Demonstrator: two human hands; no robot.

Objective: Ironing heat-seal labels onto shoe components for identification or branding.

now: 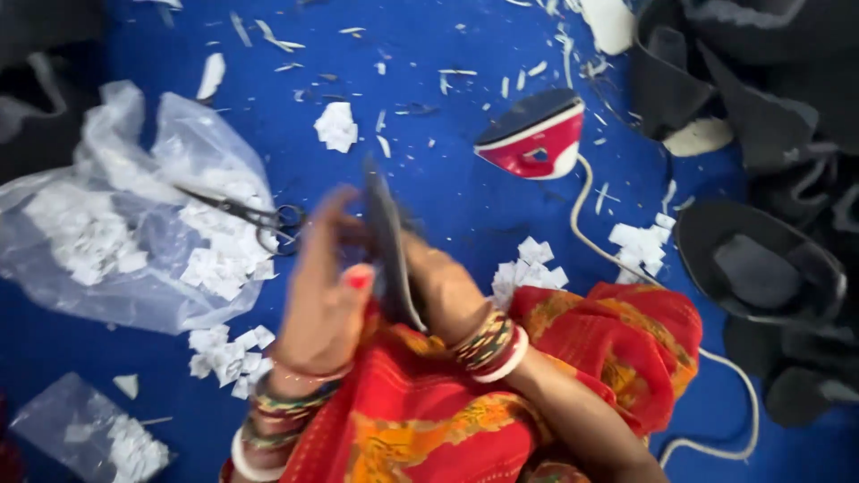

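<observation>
Both my hands hold a thin dark flat piece [386, 241], seen edge-on, over my lap. My left hand [324, 288] grips it from the left with the thumb pressed against its side. My right hand [445, 291] clasps it from the right, mostly behind it. Both wrists carry several bangles. Motion blur softens the hands. A pair of scissors [243, 213] lies just left of my left hand, on a clear plastic bag [107, 224] filled with small white cut pieces.
A red and white clothes iron [535, 136] rests tilted on the blue surface [447, 192], its white cord [591, 241] trailing right. White scraps [336, 125] lie scattered. Dark fabric pieces and shoe-shaped parts [761, 264] pile up at the right. Another small bag [89, 434] sits lower left.
</observation>
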